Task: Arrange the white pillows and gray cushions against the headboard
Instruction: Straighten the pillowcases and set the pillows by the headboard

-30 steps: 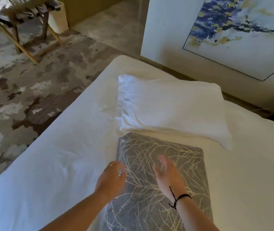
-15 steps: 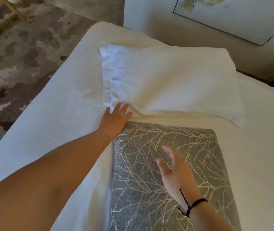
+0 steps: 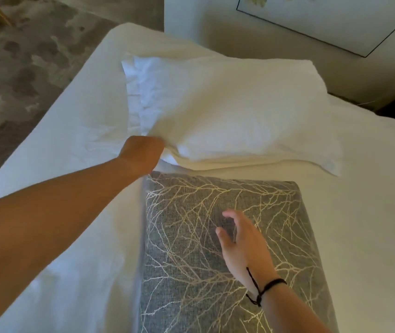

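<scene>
A white pillow [image 3: 235, 109] lies across the far part of the bed, its near left corner raised off the sheet. My left hand [image 3: 143, 152] grips that corner, with the fingers tucked under the fabric. Just in front of the pillow lies a gray cushion [image 3: 191, 236] with a pale branch pattern, flat on the bed. My right hand [image 3: 242, 243] hovers over the middle of the cushion, fingers loosely bent and holding nothing; a black cord sits on its wrist.
The white bed sheet [image 3: 71, 131] covers the mattress, whose left edge drops to a patterned carpet [image 3: 18, 68]. A white wall [image 3: 215, 37] with a framed picture [image 3: 331, 18] stands behind the pillow. A dark gap [image 3: 391, 109] shows at the far right.
My left hand went from lying flat at the pillow's near corner to gripping it and lifting it. My right hand stayed above the cushion, its fingers now more bent.
</scene>
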The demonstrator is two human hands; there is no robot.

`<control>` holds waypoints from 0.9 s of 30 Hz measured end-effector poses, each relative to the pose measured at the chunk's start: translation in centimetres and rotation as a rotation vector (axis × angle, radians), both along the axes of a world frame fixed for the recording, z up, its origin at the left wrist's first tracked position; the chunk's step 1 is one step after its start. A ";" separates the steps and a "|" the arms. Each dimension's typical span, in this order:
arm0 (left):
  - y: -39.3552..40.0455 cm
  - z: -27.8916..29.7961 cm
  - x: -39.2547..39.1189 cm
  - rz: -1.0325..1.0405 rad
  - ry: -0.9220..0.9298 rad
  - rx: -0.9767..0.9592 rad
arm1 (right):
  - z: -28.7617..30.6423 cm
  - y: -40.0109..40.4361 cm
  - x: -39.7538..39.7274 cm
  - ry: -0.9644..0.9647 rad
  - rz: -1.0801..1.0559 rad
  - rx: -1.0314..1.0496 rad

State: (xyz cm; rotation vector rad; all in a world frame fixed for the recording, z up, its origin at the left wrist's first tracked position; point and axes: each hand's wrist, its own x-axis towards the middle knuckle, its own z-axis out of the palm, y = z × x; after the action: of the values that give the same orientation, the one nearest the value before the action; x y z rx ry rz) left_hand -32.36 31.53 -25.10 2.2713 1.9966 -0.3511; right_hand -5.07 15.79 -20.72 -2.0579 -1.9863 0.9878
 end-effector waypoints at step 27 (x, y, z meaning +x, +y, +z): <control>-24.3 26.3 -9.3 0.385 -0.175 0.054 | 14.8 6.1 -6.8 -0.282 0.499 0.458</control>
State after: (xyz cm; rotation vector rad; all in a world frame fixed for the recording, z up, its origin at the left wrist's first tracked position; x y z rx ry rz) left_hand -41.68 7.28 1.24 1.8089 2.3015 -0.0625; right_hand -11.86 21.88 -5.93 -1.5544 -2.6359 0.2389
